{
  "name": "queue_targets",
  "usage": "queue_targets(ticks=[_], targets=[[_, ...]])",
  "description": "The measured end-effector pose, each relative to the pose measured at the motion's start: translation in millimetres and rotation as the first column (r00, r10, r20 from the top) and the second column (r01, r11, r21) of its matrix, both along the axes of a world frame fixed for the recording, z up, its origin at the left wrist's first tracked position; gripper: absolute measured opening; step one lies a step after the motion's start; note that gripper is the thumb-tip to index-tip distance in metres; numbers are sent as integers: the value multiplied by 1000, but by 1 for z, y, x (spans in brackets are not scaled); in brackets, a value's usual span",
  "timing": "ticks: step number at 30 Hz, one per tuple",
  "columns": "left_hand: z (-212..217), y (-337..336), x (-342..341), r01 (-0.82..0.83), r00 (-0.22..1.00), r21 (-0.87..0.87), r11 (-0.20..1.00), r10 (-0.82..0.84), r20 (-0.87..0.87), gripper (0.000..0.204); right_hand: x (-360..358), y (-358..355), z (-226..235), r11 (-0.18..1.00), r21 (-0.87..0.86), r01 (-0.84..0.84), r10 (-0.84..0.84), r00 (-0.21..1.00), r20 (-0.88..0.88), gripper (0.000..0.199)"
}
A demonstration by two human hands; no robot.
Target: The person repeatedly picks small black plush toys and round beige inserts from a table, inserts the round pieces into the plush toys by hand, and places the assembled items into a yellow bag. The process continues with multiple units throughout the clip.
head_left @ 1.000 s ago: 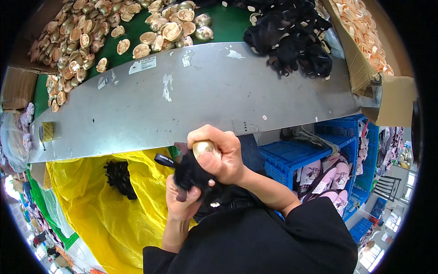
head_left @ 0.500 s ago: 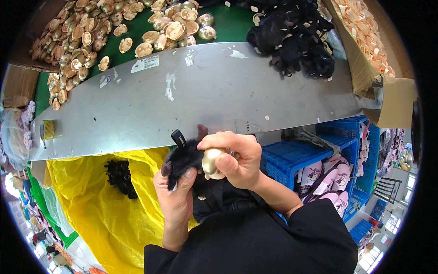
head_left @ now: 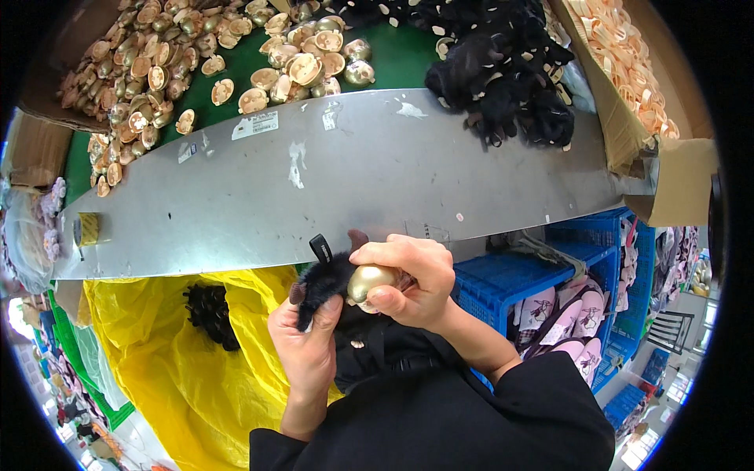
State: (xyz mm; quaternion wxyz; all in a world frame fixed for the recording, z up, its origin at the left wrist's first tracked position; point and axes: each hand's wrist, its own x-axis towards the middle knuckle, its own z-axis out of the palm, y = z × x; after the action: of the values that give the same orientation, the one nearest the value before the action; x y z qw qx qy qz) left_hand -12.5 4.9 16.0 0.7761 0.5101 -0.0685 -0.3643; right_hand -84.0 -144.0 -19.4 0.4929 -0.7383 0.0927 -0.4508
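The bench [head_left: 377,184], grey and metal, curves across the view, with a green surface [head_left: 393,59] along its far side. A yellow bag [head_left: 157,377] gapes below the bench's near edge, toward its left end. Below the bench's near edge on the right is a blue crate [head_left: 503,271] with pink printed pieces [head_left: 585,314] in it. At the bench's right end sits a carton [head_left: 685,177] full of peach-coloured pieces [head_left: 616,63]. Beyond the bench's far left edge spreads a heap of shells [head_left: 157,71], gold outside and pale inside. A black plush pile [head_left: 503,78] covers the bench's far right part and runs onto the green. The two hands meet at the middle of the bench's near edge. The left hand [head_left: 302,345] pinches a black plush [head_left: 320,286] under its thumb. The right hand [head_left: 420,279] curls around a gold shell [head_left: 372,282], set against the plush's right side, one fingertip reaching the plush. Both pieces are thus at the bench's near edge. A yellow roll [head_left: 89,229] stands near the bench's left end. Smallest, a black loop [head_left: 320,248] rises from the plush, against the bench's grey.
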Motion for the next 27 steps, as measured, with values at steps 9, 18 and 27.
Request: queue_targets(ticks=[9,18,27], targets=[[-1,-1,0,-23,998,39,999,21,51,22,1,0,-1,998,-59,12,-13,1000,-17,46],[0,-4,-3,-88,940,226,970,6,340,15,2,2,-5,919,-351,178,-192,981,-5,42],[-9,-10,-5,-161,909,102,982,108,402,19,10,9,0,874,-425,235,-278,960,-41,34]])
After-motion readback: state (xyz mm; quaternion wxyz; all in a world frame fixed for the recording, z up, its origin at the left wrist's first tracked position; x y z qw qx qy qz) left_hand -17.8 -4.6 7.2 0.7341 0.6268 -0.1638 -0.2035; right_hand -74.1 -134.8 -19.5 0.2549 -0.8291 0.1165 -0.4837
